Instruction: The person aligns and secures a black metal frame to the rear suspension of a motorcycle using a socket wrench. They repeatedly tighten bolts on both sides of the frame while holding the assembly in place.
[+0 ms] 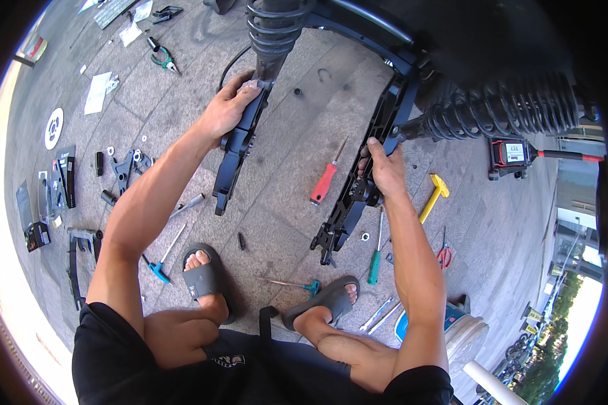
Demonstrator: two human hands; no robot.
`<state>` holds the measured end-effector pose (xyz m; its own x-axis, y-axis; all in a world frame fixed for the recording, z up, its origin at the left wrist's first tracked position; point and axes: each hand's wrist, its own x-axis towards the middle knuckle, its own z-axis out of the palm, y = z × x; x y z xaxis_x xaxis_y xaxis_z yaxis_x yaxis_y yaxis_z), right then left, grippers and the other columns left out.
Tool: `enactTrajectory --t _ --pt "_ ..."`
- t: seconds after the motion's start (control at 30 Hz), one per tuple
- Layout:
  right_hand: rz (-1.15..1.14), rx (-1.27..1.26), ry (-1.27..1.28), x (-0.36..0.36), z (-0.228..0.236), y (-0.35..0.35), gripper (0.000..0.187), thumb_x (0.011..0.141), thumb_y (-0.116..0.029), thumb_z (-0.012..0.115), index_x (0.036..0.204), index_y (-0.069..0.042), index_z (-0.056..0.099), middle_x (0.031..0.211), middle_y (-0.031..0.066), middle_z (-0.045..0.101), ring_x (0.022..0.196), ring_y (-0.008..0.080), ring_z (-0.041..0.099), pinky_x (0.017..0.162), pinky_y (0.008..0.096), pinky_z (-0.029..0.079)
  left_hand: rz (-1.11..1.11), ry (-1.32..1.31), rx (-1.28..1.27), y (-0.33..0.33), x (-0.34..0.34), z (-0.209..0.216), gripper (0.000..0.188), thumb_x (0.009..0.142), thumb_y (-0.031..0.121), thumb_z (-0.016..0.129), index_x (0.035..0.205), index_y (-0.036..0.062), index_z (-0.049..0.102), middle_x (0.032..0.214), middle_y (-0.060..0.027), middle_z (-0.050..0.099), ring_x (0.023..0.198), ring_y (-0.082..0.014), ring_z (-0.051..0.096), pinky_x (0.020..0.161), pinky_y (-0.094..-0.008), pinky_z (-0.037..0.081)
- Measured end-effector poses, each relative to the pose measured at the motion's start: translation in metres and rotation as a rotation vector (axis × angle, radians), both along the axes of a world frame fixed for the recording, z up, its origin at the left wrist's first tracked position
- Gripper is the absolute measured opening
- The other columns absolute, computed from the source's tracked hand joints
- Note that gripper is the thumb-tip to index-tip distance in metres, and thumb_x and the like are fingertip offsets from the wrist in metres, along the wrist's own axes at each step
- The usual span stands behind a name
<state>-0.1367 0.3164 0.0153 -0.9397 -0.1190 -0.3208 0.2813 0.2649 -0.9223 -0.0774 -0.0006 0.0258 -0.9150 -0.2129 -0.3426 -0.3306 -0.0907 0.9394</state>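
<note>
My left hand is closed around the upper end of a long black metal arm, just under a black coil-spring shock absorber. Something pale shows between its thumb and the arm; I cannot make out what it is. A matching black arm with slots and bolts is held by my right hand, thumb on top and fingers curled around its side. Beside that hand, a second coil-spring shock absorber joins the arm and runs off to the right. Both arms slant down toward me. A dark frame spans the top between them.
On the paving lie a red-handled screwdriver, yellow hammer, green screwdriver, red scissors, T-handle keys and pliers. Loose black parts are at left. A jack and bucket stand at right.
</note>
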Motion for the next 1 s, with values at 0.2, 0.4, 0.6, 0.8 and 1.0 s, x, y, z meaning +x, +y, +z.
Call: enactTrajectory --t 0.2,0.4,0.6,0.8,1.0 --pt "0.007 -0.008 0.012 0.0004 0.0008 -0.0003 0.031 0.094 -0.020 0.062 0.108 -0.004 0.039 0.077 0.0082 0.057 0.055 0.0155 0.060 0.047 0.0305 0.051 -0.010 0.001 0.003 -0.0003 0.0001 0.0000 0.059 0.099 0.036 0.057 0.148 0.0101 0.037 0.101 -0.0048 0.066 0.083 -0.0087 0.059 0.069 -0.0247 0.049" --pt "0.007 -0.010 0.005 0.0014 0.0025 -0.0006 0.032 0.094 -0.019 0.062 0.108 -0.004 0.038 0.078 0.0081 0.057 0.055 0.0155 0.060 0.047 0.0310 0.052 -0.010 0.028 0.047 -0.0020 -0.0009 -0.0041 0.059 0.099 0.035 0.058 0.148 0.0104 0.037 0.102 -0.0058 0.066 0.080 -0.0087 0.060 0.065 -0.0249 0.050" --pt "0.011 -0.023 -0.007 -0.0011 -0.0010 0.0010 0.032 0.093 -0.020 0.062 0.108 -0.004 0.038 0.078 0.0082 0.057 0.055 0.0161 0.060 0.046 0.0314 0.052 -0.013 0.005 0.219 -0.0012 -0.0014 -0.0038 0.061 0.100 0.033 0.055 0.151 0.0117 0.029 0.101 -0.0112 0.066 0.062 -0.0147 0.064 0.054 -0.0275 0.054" --pt "-0.010 -0.117 0.055 0.0013 -0.0028 -0.0018 0.025 0.094 -0.024 0.062 0.086 -0.003 0.051 0.066 0.0049 0.054 0.048 0.0150 0.056 0.043 0.0316 0.050 -0.013 0.008 0.292 0.0012 -0.0010 -0.0008 0.059 0.101 0.032 0.052 0.151 0.0132 0.028 0.100 -0.0136 0.067 0.060 -0.0167 0.065 0.051 -0.0305 0.056" --pt "-0.025 -0.143 0.027 0.0014 -0.0001 -0.0039 0.029 0.092 -0.012 0.059 0.109 -0.002 0.037 0.066 0.0067 0.053 0.048 0.0161 0.056 0.044 0.0321 0.049 -0.017 -0.011 0.238 0.0014 -0.0019 0.0009 0.056 0.102 0.032 0.052 0.150 0.0128 0.030 0.100 -0.0111 0.068 0.059 -0.0144 0.064 0.050 -0.0287 0.055"
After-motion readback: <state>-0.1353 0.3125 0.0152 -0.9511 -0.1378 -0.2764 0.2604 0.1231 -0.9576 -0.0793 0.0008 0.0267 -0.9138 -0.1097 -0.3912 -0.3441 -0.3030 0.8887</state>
